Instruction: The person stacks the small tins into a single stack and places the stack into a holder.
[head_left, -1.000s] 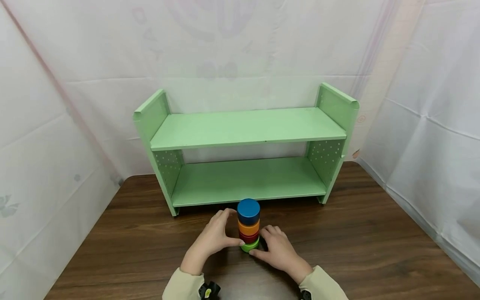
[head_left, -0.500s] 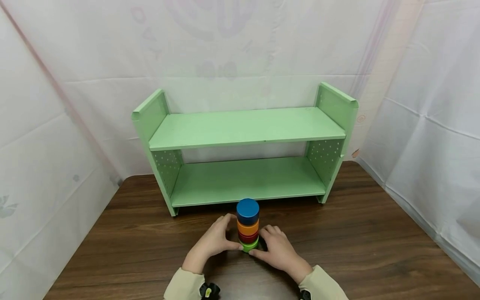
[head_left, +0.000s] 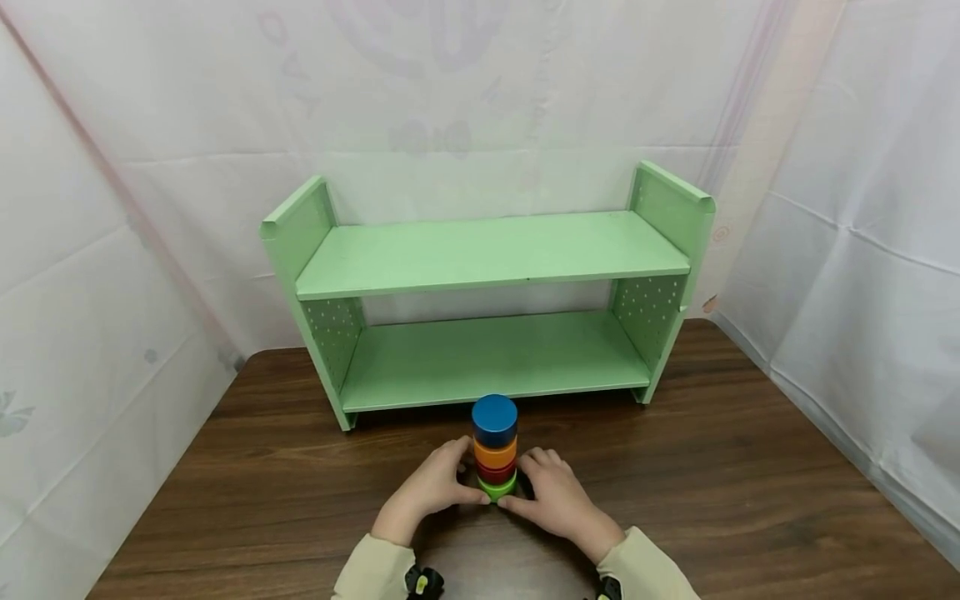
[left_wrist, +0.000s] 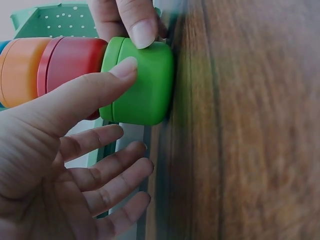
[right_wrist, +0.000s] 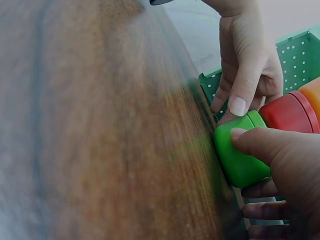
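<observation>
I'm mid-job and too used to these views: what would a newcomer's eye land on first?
Probably the upright stack on the dark wood table: blue piece on top, then orange piece, red piece and green piece at the bottom. Next, the left hand and right hand flanking it, thumbs at the green piece. Behind stands a wide, pale-green two-tier shelf.

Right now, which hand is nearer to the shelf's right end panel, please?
Right: the right hand is in front of the panel and left of it; the left hand is farther left, across the stack.
</observation>
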